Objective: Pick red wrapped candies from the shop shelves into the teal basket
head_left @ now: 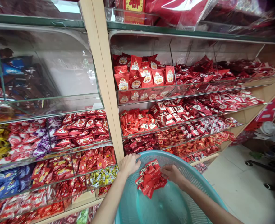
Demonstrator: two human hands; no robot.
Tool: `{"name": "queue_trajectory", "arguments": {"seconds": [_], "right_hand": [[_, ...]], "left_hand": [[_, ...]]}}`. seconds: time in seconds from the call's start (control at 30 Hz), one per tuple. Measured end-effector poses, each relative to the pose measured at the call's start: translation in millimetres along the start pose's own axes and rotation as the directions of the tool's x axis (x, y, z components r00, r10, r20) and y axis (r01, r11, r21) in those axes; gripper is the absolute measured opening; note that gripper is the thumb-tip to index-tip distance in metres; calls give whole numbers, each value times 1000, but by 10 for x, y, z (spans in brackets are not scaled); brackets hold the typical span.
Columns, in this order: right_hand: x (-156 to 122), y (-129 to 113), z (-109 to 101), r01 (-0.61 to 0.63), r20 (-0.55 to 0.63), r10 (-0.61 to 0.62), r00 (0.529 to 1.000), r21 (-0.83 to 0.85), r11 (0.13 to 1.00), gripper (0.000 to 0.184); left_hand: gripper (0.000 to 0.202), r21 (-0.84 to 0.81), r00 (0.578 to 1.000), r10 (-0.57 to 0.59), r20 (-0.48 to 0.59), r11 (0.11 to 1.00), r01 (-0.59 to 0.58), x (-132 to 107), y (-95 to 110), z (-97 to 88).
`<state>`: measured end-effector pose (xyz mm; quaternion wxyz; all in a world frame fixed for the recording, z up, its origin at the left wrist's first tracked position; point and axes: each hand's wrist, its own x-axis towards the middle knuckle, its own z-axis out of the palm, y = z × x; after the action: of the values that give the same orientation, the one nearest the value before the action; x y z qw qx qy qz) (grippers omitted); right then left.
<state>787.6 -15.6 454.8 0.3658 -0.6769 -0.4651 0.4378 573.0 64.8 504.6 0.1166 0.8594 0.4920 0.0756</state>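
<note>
A large turquoise plastic basket with perforated walls stands in front of me. My left hand is at its far-left rim, fingers curled over the edge. Inside the basket, a cluster of small red candy packets with cream ends and dark print shows toward the far side. My right hand reaches in from the right, its fingers closed at the right edge of that cluster, seemingly on a packet. Whether the whole bunch is held or rests on the basket floor is hard to see.
Glass-fronted shelves of wrapped sweets rise beyond the basket, with similar red packets in one compartment. A wooden upright divides them. At the right are tiled floor and a wheeled chair base.
</note>
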Motion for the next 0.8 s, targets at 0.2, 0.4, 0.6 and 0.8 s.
{"name": "queue_trajectory", "arguments": {"seconds": [0.2,0.4,0.6,0.8], "right_hand": [[-12,-206,-184,153,-228,-239,944,-340,928,51],[-146,-1279,-264,481,-198,-629,752,-487,729,41],[348,-2086,-124,633,-100,-778,620,-523,571,16],[804,-2352,107,494,19,-651,759,-669,556,33]], "left_hand": [[39,-16,999,-36,22,999,36,-32,51,-46],[40,-5,999,-43,20,999,43,-27,17,15],[40,1,998,-16,-62,1000,16,-15,-61,116],[40,-3,997,-1,-74,1000,1,-13,-87,151]]}}
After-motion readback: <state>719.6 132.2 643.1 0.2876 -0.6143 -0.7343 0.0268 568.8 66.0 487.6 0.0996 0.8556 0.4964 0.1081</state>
